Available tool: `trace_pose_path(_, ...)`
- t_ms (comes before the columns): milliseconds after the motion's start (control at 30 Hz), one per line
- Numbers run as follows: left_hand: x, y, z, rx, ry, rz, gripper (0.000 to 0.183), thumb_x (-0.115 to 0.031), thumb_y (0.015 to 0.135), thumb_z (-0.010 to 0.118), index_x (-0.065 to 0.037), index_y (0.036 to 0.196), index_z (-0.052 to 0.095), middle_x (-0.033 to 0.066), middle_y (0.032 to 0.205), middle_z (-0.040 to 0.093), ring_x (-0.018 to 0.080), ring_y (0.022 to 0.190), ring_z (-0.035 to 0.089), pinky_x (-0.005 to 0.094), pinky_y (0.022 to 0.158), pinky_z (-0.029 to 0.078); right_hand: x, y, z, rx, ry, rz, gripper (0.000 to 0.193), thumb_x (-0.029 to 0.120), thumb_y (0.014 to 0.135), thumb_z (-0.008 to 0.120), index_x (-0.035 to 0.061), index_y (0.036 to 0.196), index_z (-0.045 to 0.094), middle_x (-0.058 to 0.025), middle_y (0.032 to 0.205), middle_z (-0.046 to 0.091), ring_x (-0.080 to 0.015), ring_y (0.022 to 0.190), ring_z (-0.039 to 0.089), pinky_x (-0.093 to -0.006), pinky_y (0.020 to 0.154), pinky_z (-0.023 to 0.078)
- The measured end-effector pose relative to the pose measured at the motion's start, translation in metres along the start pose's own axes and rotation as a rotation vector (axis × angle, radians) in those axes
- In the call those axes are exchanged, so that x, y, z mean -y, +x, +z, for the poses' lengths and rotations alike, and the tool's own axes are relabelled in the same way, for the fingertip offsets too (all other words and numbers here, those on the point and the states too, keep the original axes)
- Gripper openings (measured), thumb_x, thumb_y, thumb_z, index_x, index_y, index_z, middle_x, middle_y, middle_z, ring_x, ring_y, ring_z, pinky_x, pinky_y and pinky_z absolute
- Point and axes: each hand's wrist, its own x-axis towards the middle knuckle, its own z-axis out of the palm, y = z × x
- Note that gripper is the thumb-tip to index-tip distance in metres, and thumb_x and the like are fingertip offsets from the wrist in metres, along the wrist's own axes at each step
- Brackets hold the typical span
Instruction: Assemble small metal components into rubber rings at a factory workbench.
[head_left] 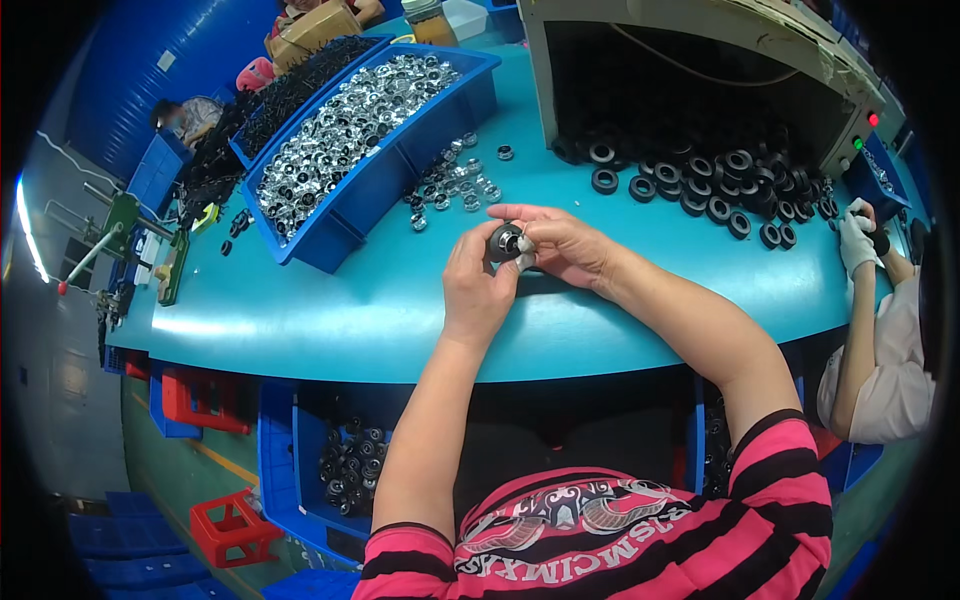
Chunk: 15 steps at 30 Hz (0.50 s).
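Just above the front part of the teal table, both my hands meet on a small black ring with a shiny silvery insert [505,243]. My left hand [476,282] is closed round its left side, thumb below. From the right, my right hand [565,247] pinches at its edge, with white covers on the fingertips. Whatever lies between those fingertips is too small to make out. Beyond my hands is a loose group of silvery round parts [468,185]. Farther right lies a heap of black rings [720,190].
A blue bin [350,222] full of silvery parts stands back left. Behind the black rings rises a metal housing [690,12]. At the right edge, a co-worker's gloved hand [857,245] works. A green hand press [120,222] stands left. Below are a blue crate [278,440] and red stool [235,530].
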Motion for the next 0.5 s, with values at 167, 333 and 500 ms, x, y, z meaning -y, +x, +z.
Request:
trace_pose_path(167, -0.004, 0.003, -0.005, 0.013, 0.086, 0.048, 0.051, 0.005, 0.078, 0.073, -0.007, 0.126, 0.061, 0.0114, 0.106, 0.066, 0.0243, 0.093, 0.067, 0.0336, 0.073, 0.055, 0.005, -0.004, 0.005, 0.04, 0.018, -0.006, 0.072, 0.011, 0.086, 0.065, -0.0022, 0.151, 0.036, -0.0051, 0.115, 0.063, -0.0095, 0.103, 0.061, -0.0283, 0.091, 0.05)
trace_pose_path(333, -0.012, 0.005, -0.005, 0.06, 0.171, 0.064, 0.053, 0.0, 0.077, 0.078, -0.008, 0.126, 0.061, 0.0117, 0.11, 0.062, 0.0306, 0.099, 0.062, 0.0387, 0.077, 0.054, 0.001, -0.003, 0.003, -0.037, -0.06, -0.034, 0.076, 0.008, 0.083, 0.062, -0.0041, 0.153, 0.033, -0.0046, 0.11, 0.062, -0.0096, 0.093, 0.06, -0.0302, 0.09, 0.05)
trace_pose_path(500, -0.015, 0.006, -0.005, 0.023, 0.315, 0.137, 0.054, -0.003, 0.074, 0.081, -0.007, 0.124, 0.061, 0.0115, 0.11, 0.061, 0.0324, 0.101, 0.061, 0.0415, 0.078, 0.053, -0.003, 0.002, 0.0, -0.081, 0.005, 0.004, 0.072, 0.005, 0.083, 0.059, -0.0049, 0.15, 0.035, -0.0063, 0.109, 0.06, -0.01, 0.089, 0.059, -0.0305, 0.086, 0.051)
